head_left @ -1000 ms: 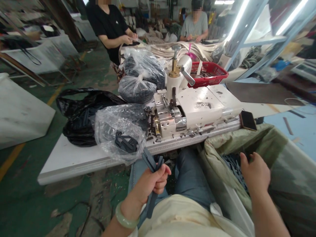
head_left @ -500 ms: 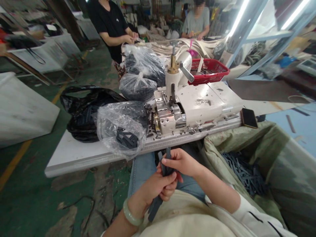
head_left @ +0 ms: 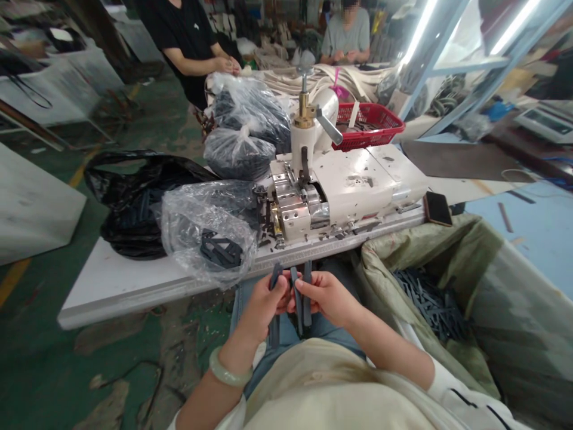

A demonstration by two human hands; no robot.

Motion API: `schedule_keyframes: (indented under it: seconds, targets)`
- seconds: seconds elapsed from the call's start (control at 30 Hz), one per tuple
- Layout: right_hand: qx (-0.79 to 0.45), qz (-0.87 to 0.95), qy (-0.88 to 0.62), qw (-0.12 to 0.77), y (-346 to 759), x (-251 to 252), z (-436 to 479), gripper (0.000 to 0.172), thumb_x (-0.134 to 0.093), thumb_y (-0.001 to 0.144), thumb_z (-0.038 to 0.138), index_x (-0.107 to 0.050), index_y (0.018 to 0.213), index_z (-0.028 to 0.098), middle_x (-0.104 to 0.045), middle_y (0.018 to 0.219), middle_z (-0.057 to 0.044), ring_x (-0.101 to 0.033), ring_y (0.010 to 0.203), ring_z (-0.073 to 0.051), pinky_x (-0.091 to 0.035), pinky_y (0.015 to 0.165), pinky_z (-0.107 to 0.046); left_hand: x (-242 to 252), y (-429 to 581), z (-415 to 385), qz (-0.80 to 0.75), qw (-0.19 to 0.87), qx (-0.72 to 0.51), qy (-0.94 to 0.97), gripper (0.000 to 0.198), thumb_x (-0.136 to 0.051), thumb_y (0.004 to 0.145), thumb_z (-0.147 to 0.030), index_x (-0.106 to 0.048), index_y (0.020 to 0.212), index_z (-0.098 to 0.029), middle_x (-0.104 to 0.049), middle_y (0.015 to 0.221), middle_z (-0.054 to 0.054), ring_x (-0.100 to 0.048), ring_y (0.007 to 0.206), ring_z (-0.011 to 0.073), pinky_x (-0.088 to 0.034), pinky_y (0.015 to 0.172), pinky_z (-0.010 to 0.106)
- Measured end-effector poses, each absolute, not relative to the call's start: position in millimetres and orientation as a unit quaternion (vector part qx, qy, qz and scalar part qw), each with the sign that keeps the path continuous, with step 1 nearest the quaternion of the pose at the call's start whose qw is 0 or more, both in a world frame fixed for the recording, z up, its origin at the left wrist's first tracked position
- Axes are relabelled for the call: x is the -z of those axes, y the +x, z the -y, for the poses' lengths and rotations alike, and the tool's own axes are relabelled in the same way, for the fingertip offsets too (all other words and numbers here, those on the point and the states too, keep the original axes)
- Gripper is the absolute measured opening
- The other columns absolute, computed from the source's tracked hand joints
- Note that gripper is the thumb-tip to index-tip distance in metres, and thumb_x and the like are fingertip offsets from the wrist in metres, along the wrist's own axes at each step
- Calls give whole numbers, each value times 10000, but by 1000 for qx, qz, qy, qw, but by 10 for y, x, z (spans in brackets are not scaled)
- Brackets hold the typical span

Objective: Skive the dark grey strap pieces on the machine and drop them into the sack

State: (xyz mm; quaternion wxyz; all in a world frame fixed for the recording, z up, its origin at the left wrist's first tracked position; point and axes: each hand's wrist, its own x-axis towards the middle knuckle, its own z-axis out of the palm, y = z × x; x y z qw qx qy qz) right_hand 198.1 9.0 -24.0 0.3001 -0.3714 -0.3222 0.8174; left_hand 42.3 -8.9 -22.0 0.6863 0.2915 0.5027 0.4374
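Observation:
Over my lap, my left hand point(head_left: 267, 301) is closed around dark grey strips point(head_left: 274, 331) that hang below its fingers. Close beside it, my right hand point(head_left: 324, 297) pinches two more dark strips point(head_left: 307, 304), which stand nearly upright and a little apart. The fingertips of both hands meet or nearly meet between the strips; exactly where they touch is hidden. Just beyond the hands stands a cream skiving machine point(head_left: 353, 179) with a metal head. To its left an open clear plastic bag point(head_left: 179, 221) holds similar dark strips point(head_left: 221, 249).
A black bag point(head_left: 129, 233) lies on the white tabletop point(head_left: 89, 289). Stuffed clear bags point(head_left: 242, 152) and a red basket point(head_left: 376, 128) stand behind. A green-lined bin point(head_left: 380, 254) of strips is at right, near a phone point(head_left: 437, 208). Two people work across the table.
My hands have drawn apart from one overlapping bundle, so the strips are now split between them. The left hand moved up and left. The whole view has shifted slightly.

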Motion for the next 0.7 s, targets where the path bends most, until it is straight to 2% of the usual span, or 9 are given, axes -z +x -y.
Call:
schedule_keyframes:
  seconds: [0.07, 0.13, 0.2, 0.27, 0.37, 0.47, 0.57, 0.63, 0.7]
  targets:
    - [-846, 310, -347, 262, 1916, 256, -20, 446, -740, 709, 538, -653, 753, 102, -692, 631, -52, -659, 549, -142, -537, 537, -254, 211, 474, 75, -513, 695, -388, 320, 529, -699, 713, -572, -647, 977, -117, -477, 459, -61, -400, 325, 74, -306, 323, 182]
    - [-866, 292, -328, 239, 1884, 271, 26, 447, -748, 709, 526, -657, 777, 94, -695, 640, -61, -662, 552, -146, -537, 546, -263, 233, 515, 75, -532, 695, -367, 315, 481, -660, 748, -568, -658, 926, -121, -434, 398, -76, -369, 276, 84, -290, 295, 195]
    - [-877, 273, -322, 229, 1879, 296, 53, 450, -750, 715, 514, -662, 837, 90, -703, 657, -69, -671, 574, -152, -547, 585, -283, 281, 537, 77, -560, 670, -387, 296, 457, -632, 769, -577, -653, 861, -130, -376, 378, -94, -327, 268, 72, -272, 294, 189]
    - [-880, 266, -327, 220, 1883, 332, 69, 470, -743, 719, 527, -657, 882, 94, -712, 684, -76, -681, 600, -161, -558, 625, -315, 338, 536, 68, -580, 636, -421, 286, 444, -621, 778, -582, -636, 811, -140, -421, 434, -80, -315, 302, 54, -268, 311, 180]
    - [-860, 276, -368, 223, 1887, 390, 84, 475, -716, 731, 562, -640, 878, 117, -718, 717, -69, -691, 627, -172, -554, 618, -312, 395, 483, 24, -571, 584, -511, 267, 440, -632, 772, -586, -555, 685, -161, -533, 601, -28, -432, 440, 60, -382, 417, 181]
    - [-847, 277, -379, 250, 1898, 413, 84, 442, -693, 763, 552, -623, 880, 132, -722, 745, -63, -702, 677, -173, -551, 654, -304, 388, 377, -14, -542, 558, -587, 225, 480, -650, 762, -582, -430, 603, -186, -404, 543, -71, -415, 484, 59, -486, 583, 218]
    - [-884, 257, -308, 241, 1918, 402, 67, 424, -691, 786, 515, -615, 917, 119, -724, 768, -85, -707, 705, -177, -550, 695, -316, 362, 296, 16, -539, 623, -510, 247, 409, -705, 739, -533, -513, 693, -175, -303, 484, -114, -284, 391, 34, -375, 427, 166]
    - [-909, 241, -260, 217, 1920, 397, 50, 428, -703, 782, 499, -616, 926, 106, -722, 771, -100, -706, 691, -178, -552, 688, -316, 360, 299, 67, -514, 698, -416, 276, 407, -718, 723, -531, -569, 758, -154, -329, 436, -115, -285, 331, 36, -272, 344, 160]
    - [-921, 233, -240, 200, 1910, 406, 39, 429, -705, 782, 493, -617, 908, 92, -718, 761, -107, -703, 673, -174, -554, 669, -306, 373, 340, 118, -476, 755, -353, 282, 435, -689, 729, -565, -580, 732, -144, -337, 375, -109, -312, 274, 62, -285, 313, 190]
